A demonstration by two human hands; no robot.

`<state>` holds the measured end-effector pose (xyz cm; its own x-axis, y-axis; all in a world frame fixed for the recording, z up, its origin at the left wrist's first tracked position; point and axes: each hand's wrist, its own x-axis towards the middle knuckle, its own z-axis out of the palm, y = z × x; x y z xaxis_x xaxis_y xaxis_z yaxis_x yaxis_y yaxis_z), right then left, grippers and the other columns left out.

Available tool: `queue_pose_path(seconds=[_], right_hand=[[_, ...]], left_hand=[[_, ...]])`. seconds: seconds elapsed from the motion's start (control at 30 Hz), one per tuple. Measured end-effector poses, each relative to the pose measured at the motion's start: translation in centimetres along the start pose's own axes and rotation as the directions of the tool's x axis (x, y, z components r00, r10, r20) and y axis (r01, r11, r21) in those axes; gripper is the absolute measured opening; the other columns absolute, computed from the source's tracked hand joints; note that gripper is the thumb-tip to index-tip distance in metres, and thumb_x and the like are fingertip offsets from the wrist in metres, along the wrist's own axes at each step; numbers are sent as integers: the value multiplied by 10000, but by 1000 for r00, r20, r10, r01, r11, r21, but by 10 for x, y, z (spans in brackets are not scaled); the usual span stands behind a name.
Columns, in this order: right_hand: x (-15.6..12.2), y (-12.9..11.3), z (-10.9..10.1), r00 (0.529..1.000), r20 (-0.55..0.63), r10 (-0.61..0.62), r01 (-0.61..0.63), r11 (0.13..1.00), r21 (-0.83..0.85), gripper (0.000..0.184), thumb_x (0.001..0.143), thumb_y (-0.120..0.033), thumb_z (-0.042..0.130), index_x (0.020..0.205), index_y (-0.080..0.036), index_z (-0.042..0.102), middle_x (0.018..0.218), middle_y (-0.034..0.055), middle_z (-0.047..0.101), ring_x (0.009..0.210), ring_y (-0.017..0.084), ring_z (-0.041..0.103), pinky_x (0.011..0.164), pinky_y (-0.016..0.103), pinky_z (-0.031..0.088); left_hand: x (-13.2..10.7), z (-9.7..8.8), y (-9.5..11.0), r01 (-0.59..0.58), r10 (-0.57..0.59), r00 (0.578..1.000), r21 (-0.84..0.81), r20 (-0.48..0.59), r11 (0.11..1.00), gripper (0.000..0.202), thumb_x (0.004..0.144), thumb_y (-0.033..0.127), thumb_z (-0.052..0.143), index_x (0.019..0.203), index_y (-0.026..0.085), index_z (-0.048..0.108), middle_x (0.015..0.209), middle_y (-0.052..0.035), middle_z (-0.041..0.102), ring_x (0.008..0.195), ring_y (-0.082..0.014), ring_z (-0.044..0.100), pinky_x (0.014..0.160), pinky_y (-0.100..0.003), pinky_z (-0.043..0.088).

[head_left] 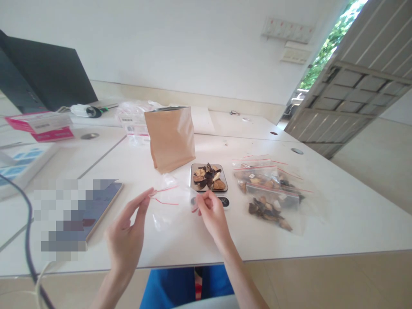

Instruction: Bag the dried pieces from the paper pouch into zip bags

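Observation:
My left hand (128,231) and my right hand (210,212) each pinch one end of the mouth of an empty clear zip bag (167,201) with a red seal line, holding it just above the white table (322,223). Just beyond my right hand sits a small scale (209,178) whose tray is heaped with dark dried pieces. Behind the scale stands a brown paper pouch (171,137), upright. To the right of the scale lie filled zip bags (270,193) of the same dried pieces.
A tablet (96,206) lies flat at the left, partly blurred. A dark monitor (41,73), pink-and-white boxes (41,124) and loose packaging (135,120) occupy the back left. A cable (30,249) hangs at the near left edge. An open door (350,94) is at the right.

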<state>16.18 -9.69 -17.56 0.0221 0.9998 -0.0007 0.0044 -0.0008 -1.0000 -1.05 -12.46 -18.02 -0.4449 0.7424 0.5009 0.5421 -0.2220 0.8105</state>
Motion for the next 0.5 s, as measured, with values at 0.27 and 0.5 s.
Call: queue_pose_path(seconds=[0.27, 0.5], right_hand=[[-23, -16, -52, 973, 143, -179, 222, 893, -392, 330, 938, -462, 417, 1067, -211, 588, 893, 48, 633, 740, 150, 572, 630, 257, 460], [11, -19, -87, 825, 325, -463, 549, 514, -660, 283, 950, -289, 421, 1187, -226, 562, 1256, 119, 520, 1259, 225, 457, 1071, 429, 380]], left_hand=[[17, 3, 16, -156, 154, 987, -41, -37, 987, 217, 888, 384, 542, 981, 234, 669, 973, -28, 712, 885, -175, 634, 800, -307, 475], [43, 37, 10, -229, 236, 966, 76, -102, 971, 257, 924, 422, 417, 900, 202, 549, 964, -82, 669, 968, -234, 578, 944, -454, 375]])
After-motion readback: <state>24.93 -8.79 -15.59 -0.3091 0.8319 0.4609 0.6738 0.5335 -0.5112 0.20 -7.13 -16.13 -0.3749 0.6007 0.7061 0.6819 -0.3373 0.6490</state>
